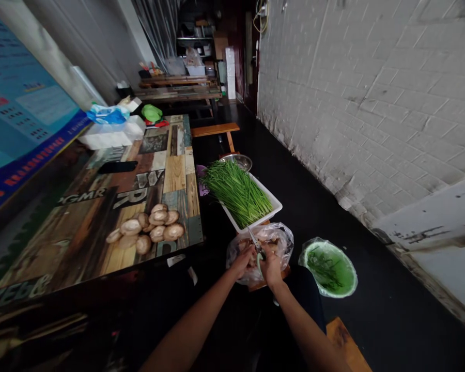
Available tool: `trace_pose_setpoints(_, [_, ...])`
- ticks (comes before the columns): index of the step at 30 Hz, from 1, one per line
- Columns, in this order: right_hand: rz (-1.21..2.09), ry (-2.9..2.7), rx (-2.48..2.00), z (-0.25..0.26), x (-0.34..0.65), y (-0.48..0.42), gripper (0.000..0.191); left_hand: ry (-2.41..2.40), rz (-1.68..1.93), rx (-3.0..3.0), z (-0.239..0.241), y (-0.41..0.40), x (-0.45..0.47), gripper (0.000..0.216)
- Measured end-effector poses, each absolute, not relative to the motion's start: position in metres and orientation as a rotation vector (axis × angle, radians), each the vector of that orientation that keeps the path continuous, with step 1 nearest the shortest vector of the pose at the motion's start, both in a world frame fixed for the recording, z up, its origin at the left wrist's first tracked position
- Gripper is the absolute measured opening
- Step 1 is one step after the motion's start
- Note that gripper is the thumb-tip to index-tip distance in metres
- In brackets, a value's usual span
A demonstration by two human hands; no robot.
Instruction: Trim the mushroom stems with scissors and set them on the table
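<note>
My right hand (270,264) grips a pair of scissors (259,250) with pale green handles, blades pointing up and away. Close beside it, my left hand (243,262) has its fingers drawn together over a clear plastic bag (285,236). What those fingers hold, if anything, is too small to make out. Brownish pieces, probably mushrooms, lie inside the bag under both hands. Just beyond the bag, a white tray (276,204) carries a heap of long green chives (240,191).
Several brown mushrooms (157,225) and a dark phone (118,167) lie on the patterned table (180,170) at left. A green lined bin (349,281) with green scraps stands right. Behind the tray are a metal bowl (245,162) and wooden bench (216,129). A block wall (352,103) bounds the right.
</note>
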State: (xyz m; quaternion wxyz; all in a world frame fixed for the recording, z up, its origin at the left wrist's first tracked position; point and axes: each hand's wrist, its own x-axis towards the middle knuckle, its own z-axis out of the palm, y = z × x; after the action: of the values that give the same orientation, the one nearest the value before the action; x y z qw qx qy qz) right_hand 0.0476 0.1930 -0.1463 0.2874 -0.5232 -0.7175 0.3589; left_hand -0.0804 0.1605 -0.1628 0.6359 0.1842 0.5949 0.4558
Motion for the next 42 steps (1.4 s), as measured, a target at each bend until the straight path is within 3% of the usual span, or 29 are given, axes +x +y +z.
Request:
trace_pose_setpoints(6, [0.887,-1.877,-1.644,-0.149,0.059,0.216,0.045,1.28,1.034,0.391,-0.158,0.16,-0.092,0.058])
trace_pose_setpoints(13, [0.813,-2.082,-1.7,-0.136,0.085,0.214,0.052,1.376,1.125,0.497,-0.146,0.156,-0.097,0.04])
trace_pose_setpoints(20, [0.829,-1.979,-1.583,-0.162,0.125,0.195,0.052,2.025,1.24,1.363,-0.039,0.148,-0.199,0.03])
trace_pose_setpoints(25, [0.921,-1.897,-1.603,-0.16,0.134,0.185,0.057,2.649,1.126,1.191,0.026,0.104,-0.327,0.031])
trace_pose_setpoints(30, [0.918,-1.843,-1.582,-0.152,0.128,0.177,0.051,2.921,0.855,0.952,0.035,0.075,-0.399,0.043])
trace_pose_setpoints(33, [0.967,-1.836,-1.528,-0.152,0.127,0.172,0.049,2.897,0.732,0.849,0.036,0.069,-0.414,0.038])
trace_pose_setpoints(36, [0.989,-1.831,-1.555,-0.152,0.128,0.168,0.049,2.874,0.909,0.868,0.041,0.072,-0.406,0.04])
trace_pose_setpoints(39, [1.013,-1.792,-1.583,-0.147,0.123,0.167,0.049,2.65,1.158,1.115,0.041,0.089,-0.363,0.042])
trace_pose_setpoints(42, [1.02,-1.747,-1.609,-0.138,0.113,0.169,0.05,2.228,1.069,1.208,0.023,0.119,-0.284,0.045])
